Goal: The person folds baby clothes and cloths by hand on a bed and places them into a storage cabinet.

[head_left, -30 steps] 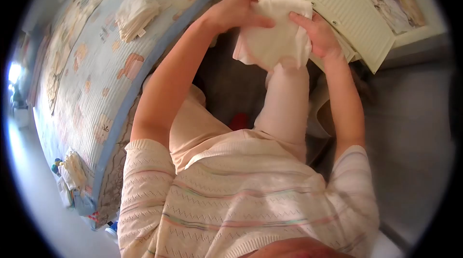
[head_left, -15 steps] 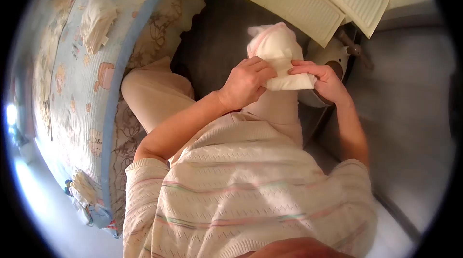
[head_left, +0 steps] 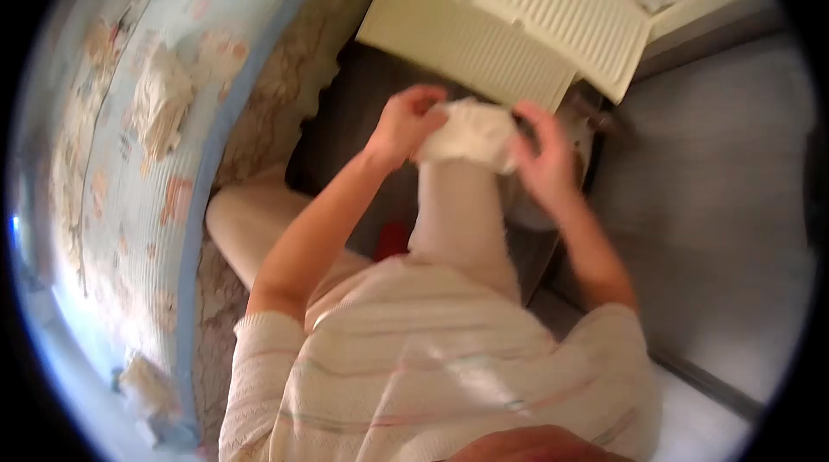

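Note:
A small folded white cloth [head_left: 471,136] lies over my raised knee, its folds uneven and slightly blurred. At its left edge is my left hand [head_left: 408,127], with bent fingers and the thumb closed on the corner of the cloth. On the right side, my right hand [head_left: 547,160] has its index finger and thumb apart, close against the cloth's edge; motion blurs the fingertips. Light trousers [head_left: 458,207] cover the leg below the cloth.
To the left is a bed with a blue-edged printed cover [head_left: 160,229]. A crumpled white cloth [head_left: 162,104] rests on it, with another pile of cloth [head_left: 148,389] near its lower corner. Cream ribbed drawers [head_left: 509,4] stand pulled out ahead, above the dark floor [head_left: 691,194].
The cloth is folded smaller, and its pink-edged part no longer shows. My hands have moved apart to its two sides. The camera view has shifted.

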`<state>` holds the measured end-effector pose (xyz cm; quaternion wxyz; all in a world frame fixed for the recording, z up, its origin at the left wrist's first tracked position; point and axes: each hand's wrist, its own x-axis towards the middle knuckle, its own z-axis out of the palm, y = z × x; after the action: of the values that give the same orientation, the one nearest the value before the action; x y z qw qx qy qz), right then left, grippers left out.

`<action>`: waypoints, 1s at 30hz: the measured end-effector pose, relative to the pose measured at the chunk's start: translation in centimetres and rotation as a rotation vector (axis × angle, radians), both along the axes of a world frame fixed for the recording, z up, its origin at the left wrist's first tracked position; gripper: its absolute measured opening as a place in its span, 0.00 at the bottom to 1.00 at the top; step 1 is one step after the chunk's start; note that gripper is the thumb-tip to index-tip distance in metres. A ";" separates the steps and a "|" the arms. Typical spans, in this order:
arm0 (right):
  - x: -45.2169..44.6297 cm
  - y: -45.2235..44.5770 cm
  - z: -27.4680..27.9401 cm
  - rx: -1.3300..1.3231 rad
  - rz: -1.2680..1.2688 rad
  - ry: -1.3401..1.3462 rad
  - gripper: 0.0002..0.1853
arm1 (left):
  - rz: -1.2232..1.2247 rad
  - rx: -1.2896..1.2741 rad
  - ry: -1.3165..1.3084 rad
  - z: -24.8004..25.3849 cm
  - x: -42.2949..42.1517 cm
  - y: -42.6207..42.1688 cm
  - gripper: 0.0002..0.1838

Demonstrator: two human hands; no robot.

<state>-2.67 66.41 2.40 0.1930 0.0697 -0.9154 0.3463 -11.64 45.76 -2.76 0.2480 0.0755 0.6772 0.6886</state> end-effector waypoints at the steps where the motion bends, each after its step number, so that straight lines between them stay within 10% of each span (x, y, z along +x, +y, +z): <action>1: 0.1 -1.7 1.5 0.074 0.127 0.050 0.24 | -0.018 -0.007 -0.032 0.2 -0.1 0.1 0.19; 7: -2.1 -3.9 -2.1 0.260 0.207 -0.088 0.28 | 0.044 0.170 -0.272 0.8 -1.0 0.3 0.17; 13: -6.6 0.9 1.1 -0.692 -0.037 -0.672 0.12 | 0.092 0.277 -0.394 0.0 -0.8 -3.8 0.15; 19: -12.4 8.6 7.8 -1.253 -0.029 -0.417 0.19 | 0.074 0.160 -0.609 -7.7 3.0 -9.0 0.15; 30: -32.2 18.5 17.8 -0.610 -0.471 0.111 0.22 | 0.114 0.027 -0.690 -11.7 4.0 -10.6 0.14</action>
<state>-34.83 84.89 20.25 0.3282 -0.1846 -0.7494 0.5446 -7.65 35.13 -14.50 0.4226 -0.1963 0.5473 0.6952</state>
